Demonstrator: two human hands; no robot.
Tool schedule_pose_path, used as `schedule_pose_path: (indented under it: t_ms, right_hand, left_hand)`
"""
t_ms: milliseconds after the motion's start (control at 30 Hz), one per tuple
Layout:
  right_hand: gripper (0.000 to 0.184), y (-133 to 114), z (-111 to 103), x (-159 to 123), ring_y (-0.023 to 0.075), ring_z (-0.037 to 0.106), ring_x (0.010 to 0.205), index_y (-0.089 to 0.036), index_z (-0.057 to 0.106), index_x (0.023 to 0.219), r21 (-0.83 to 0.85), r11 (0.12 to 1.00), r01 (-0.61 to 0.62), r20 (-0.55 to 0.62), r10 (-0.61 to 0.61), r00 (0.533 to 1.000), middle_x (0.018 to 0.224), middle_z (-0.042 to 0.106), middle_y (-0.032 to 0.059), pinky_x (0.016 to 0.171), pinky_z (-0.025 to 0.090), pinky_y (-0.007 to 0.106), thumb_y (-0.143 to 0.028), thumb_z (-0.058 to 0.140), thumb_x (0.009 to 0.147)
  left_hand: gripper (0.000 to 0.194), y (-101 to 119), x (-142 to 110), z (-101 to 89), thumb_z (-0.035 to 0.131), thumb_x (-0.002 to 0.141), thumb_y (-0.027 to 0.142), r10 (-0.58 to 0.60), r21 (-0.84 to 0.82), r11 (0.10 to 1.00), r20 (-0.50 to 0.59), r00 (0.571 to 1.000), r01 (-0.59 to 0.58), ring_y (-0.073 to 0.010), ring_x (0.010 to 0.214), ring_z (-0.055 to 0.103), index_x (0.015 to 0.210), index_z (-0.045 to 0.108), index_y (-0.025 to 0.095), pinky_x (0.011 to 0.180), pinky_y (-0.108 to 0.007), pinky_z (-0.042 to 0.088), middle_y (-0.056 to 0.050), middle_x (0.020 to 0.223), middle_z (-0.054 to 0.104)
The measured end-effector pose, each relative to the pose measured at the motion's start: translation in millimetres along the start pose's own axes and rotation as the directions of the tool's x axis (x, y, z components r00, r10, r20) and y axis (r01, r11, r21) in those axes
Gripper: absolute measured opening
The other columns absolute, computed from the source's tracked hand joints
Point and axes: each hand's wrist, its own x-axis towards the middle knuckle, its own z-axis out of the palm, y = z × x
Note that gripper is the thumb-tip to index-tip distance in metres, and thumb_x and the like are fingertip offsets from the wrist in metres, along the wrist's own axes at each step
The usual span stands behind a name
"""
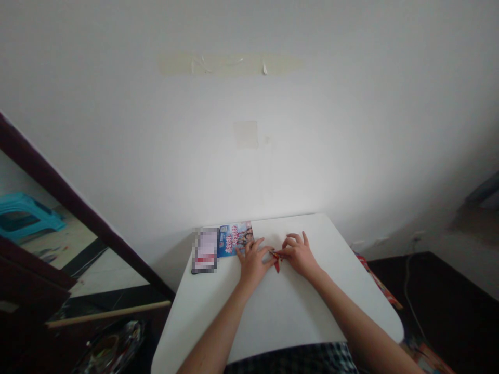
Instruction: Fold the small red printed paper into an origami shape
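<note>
Both my hands rest on a white table (pixel 312 306) near its far edge. My left hand (pixel 252 259) and my right hand (pixel 298 255) meet at a small red folded piece (pixel 276 261), which looks like paper. The fingertips of both hands pinch it between them. My right hand's other fingers are curled above the table. My left hand partly covers the lower edge of a colourful printed leaflet (pixel 234 237).
A phone (pixel 205 250) lies flat at the table's far left corner beside the leaflet. A white wall stands right behind the table. A dark door frame (pixel 78 208), a blue stool (pixel 27 215) and a wooden stick (pixel 105 315) are at left. Cables lie on the dark floor at right.
</note>
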Motion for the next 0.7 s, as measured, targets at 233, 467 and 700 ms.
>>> schedule_pose_path:
  t_ms: [233,467,700]
  right_hand:
    - [0.033,-0.2,0.6,0.7,0.0274,0.045,0.127,-0.052,0.072,0.103,-0.001,1.0,-0.013,0.008,0.013,1.0,0.101,0.066,0.0001,0.115,0.011,0.068,-0.024,0.07,0.086]
    - [0.031,0.7,2.0,0.5,0.0273,0.046,0.125,-0.051,0.072,0.103,-0.019,1.0,-0.023,0.005,0.024,1.0,0.103,0.064,0.0014,0.114,0.011,0.071,-0.026,0.07,0.086]
    - [0.032,-2.5,1.2,-0.7,0.0291,0.043,0.128,-0.051,0.071,0.107,-0.062,0.998,0.021,0.006,-0.02,1.0,0.112,0.064,0.0019,0.115,0.007,0.071,-0.026,0.069,0.087]
  left_hand:
    - [0.019,-0.1,0.2,-0.6,0.073,0.078,0.047,0.004,0.011,1.0,0.022,1.0,-0.005,-0.0333,0.137,0.04,0.096,0.076,0.042,0.114,-0.076,0.009,0.003,0.144,0.056]
    - [0.017,0.0,-0.9,-3.7,0.066,0.083,0.05,0.044,0.105,0.993,0.031,0.999,-0.047,-0.038,0.141,0.033,0.094,0.075,0.041,0.111,-0.079,0.004,0.004,0.15,0.05]
    - [0.021,-2.7,0.2,-3.7,0.061,0.086,0.053,0.066,0.131,0.989,0.069,0.995,-0.075,-0.0392,0.146,0.025,0.1,0.073,0.044,0.111,-0.079,-0.001,0.006,0.154,0.045]
